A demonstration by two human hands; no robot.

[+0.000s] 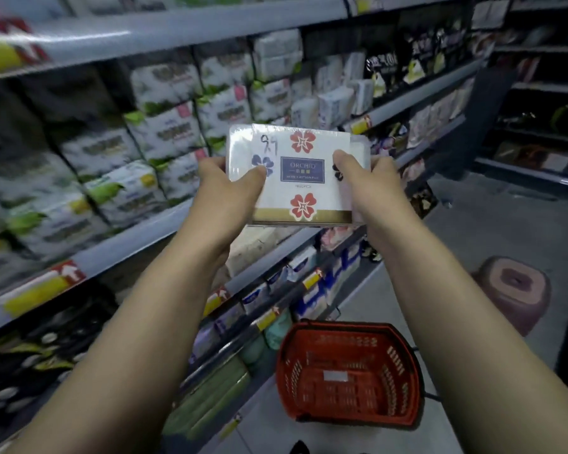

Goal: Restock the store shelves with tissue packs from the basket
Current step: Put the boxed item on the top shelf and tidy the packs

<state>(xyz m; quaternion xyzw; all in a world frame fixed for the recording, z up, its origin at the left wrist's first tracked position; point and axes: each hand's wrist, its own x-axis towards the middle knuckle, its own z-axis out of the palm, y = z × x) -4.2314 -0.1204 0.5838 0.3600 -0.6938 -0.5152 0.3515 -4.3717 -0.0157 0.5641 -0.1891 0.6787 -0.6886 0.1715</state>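
You grip the pack (pixel 297 178) at both ends, left hand (pixel 233 181) and right hand (pixel 368 178), thumbs clamped over its face, at shelf (pixel 145 231) height, probably for squaring. Basket (pixel 348 371) on floor looks empty.

Tissue pack (pixel 304 178): between the left hand (pixel 225 178) and right hand (pixel 371 178), in front of the shelves (pixel 138 234).
Shelves: along the left.
Basket (pixel 341 326): on the floor (pixel 473 231), below the pack, beside the shelves.
Stool (pixel 513 290): right of the basket.
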